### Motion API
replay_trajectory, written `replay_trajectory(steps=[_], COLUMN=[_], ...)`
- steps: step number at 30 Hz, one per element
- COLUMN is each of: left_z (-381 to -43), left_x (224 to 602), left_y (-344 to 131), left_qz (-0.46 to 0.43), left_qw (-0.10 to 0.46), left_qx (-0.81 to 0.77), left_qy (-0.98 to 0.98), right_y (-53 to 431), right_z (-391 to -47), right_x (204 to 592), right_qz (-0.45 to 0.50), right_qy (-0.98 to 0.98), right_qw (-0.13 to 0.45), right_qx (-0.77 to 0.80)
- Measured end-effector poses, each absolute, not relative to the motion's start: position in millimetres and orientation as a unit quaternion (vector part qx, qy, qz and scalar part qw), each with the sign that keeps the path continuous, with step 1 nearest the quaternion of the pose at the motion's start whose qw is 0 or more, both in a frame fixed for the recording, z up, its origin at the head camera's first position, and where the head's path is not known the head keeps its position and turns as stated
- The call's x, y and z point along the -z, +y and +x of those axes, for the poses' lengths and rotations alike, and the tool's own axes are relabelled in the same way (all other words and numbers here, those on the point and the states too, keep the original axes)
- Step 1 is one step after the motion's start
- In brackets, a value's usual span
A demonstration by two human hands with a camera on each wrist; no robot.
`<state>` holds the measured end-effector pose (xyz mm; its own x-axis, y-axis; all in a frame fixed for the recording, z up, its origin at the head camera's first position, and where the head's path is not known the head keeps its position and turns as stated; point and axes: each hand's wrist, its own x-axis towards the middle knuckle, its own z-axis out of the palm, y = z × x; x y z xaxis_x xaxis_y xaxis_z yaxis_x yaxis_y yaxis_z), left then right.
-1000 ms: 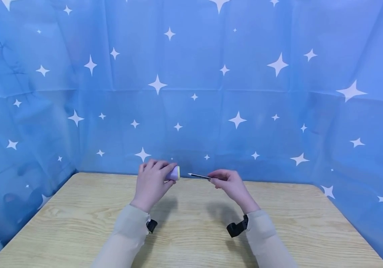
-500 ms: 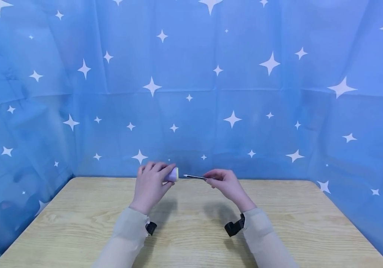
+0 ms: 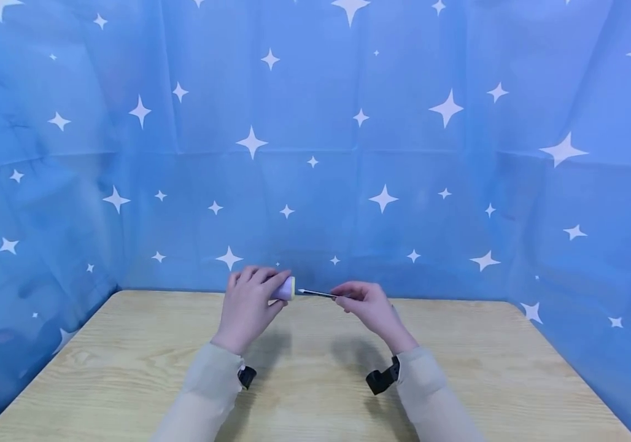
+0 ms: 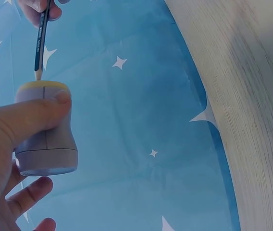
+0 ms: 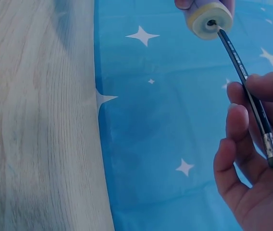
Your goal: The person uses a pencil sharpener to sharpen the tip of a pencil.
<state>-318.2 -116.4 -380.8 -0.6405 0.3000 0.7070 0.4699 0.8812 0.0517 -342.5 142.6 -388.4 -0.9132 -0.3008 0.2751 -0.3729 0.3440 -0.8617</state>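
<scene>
My left hand [image 3: 248, 307] grips a purple pencil sharpener [image 4: 47, 139] with a yellow rim, held sideways above the table. In the right wrist view, the sharpener's pale end face [image 5: 208, 25] shows a small dark hole. My right hand [image 3: 367, 310] pinches a dark pencil [image 5: 244, 79] between thumb and fingers; its eraser end points back toward the palm. The sharpened tip is right at the sharpener's hole in the right wrist view. Whether the tip touches or has entered the hole, I cannot tell.
A light wood table [image 3: 315, 380] lies below both hands. Behind it hangs a blue cloth [image 3: 315, 92] with white stars. Each wrist wears a black camera mount [image 3: 383, 376] over or near the sleeve.
My right hand has moved left with the pencil, bringing its tip closer to the sharpener. The left hand has stayed nearly still. The head view has shifted slightly.
</scene>
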Motion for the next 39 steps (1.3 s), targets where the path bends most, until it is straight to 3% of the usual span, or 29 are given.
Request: replay_trajectory(steps=[7, 22, 39], left_z=[-324.8, -322.3, -318.9], left_x=[375.8, 381.1, 383.2], left_y=[-115.1, -111.9, -110.7], left_qz=[-0.219, -0.226, -0.238], left_qw=[0.367, 0.355, 0.37], left_qx=[0.111, 0.099, 0.096], left_qy=[-0.897, -0.902, -0.893], right_y=[141.3, 144.9, 134.3], right_z=[-343.7, -348.2, -339.9], right_x=[374.6, 386.4, 391.6], right_qz=[0.215, 0.206, 0.212], right_qy=[-0.822, -0.828, -0.825], right_qw=[0.041, 0.032, 0.068], right_qx=[-0.525, -0.52, -0.519])
